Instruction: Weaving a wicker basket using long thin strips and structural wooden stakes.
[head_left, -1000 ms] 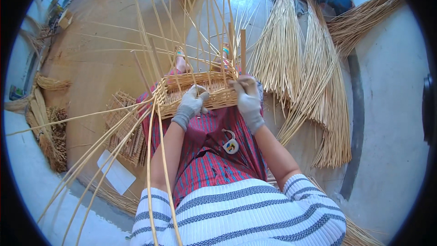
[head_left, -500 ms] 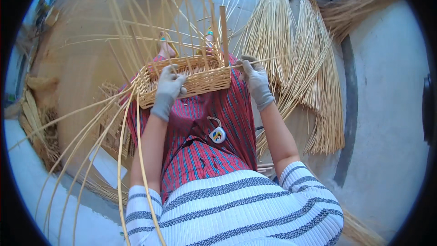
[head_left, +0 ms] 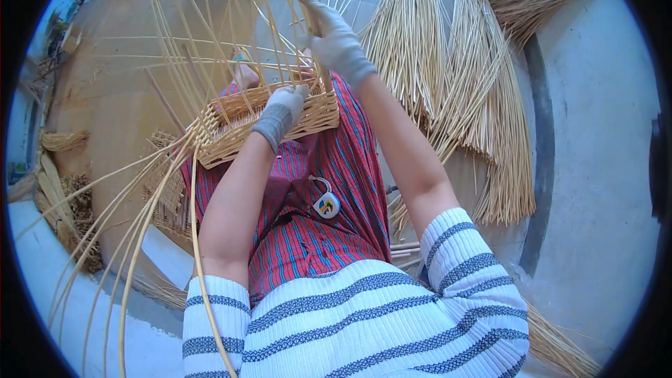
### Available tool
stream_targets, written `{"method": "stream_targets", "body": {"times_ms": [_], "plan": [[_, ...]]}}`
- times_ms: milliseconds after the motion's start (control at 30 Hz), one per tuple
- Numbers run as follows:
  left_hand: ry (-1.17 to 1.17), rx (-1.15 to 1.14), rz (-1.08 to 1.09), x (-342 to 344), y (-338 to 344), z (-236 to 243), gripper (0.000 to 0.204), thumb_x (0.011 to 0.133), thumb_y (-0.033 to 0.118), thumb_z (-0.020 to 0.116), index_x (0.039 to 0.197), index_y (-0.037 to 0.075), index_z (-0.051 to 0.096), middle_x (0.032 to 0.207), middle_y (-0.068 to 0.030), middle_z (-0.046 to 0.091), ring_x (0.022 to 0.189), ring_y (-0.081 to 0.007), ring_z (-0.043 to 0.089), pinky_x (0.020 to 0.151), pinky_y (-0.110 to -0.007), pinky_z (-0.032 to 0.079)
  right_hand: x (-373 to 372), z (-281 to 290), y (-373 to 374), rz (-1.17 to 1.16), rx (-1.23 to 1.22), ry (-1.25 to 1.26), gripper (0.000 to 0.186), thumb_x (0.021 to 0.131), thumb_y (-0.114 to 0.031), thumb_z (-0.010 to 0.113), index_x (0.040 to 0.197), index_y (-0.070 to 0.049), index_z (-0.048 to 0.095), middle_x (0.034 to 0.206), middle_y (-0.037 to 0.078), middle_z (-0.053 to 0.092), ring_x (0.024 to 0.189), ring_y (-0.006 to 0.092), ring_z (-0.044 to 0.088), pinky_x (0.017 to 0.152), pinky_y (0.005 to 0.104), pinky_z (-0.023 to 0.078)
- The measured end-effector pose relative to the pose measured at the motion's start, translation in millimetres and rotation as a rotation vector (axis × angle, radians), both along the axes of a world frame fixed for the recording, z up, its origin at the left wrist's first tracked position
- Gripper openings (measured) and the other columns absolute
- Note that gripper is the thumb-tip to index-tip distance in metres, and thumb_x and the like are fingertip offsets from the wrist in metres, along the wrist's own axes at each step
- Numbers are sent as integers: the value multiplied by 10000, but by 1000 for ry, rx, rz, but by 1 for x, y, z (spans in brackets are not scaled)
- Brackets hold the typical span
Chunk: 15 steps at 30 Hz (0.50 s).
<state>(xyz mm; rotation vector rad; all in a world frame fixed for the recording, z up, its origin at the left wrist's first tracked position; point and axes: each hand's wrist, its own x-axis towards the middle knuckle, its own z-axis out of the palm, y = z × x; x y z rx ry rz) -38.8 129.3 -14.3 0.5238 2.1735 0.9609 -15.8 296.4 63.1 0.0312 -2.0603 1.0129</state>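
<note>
- Nearest me I see the striped sleeves and a red striped skirt (head_left: 308, 238) across the lap, with a small tag (head_left: 326, 204) lying on it just below my left hand.
- My left hand (head_left: 283, 113), gloved, rests on the near rim of the half-woven basket (head_left: 238, 129); the fingers curl over the rim and seem to grip it, holding the basket on the lap.
- The basket sits directly under that hand and tilts toward my left; long loose canes (head_left: 150, 224) trail from its left corner down past my left elbow.
- My right hand (head_left: 334, 36), also gloved, is raised beyond the basket's far right corner; it looks clenched around a short stick or cane end, though I cannot tell exactly what.
- Upright canes (head_left: 210, 28) fan out of the basket just left of that hand.
- Risk, as I judge it: pulling too hard could snap or kink a cane; a weak left grip could let the basket slide off the lap.
- Farther right of that hand lie bundles of straw (head_left: 476, 98) on the floor.
</note>
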Motion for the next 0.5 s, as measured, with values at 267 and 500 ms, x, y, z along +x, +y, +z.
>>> {"method": "stream_targets", "body": {"times_ms": [267,500], "plan": [[83,110,215,48,-45,64,540,860,311,715,1337,119,551,1070,-120,654,950,-268,677,888,-443,496,123,-22,-19,-252,-46,-606,487,803,-286,774,1228,-101,627,1016,142,696,961,288,674,882,392,520],[1412,-345,-285,39,-88,13,927,718,326,781,1514,141,344,1311,-113,543,1364,-252,429,1138,-507,279,94,-51,-87,-162,999,-441,843,719,-477,759,1463,-221,455,1386,197,504,1343,347,444,1176,574,185]]}}
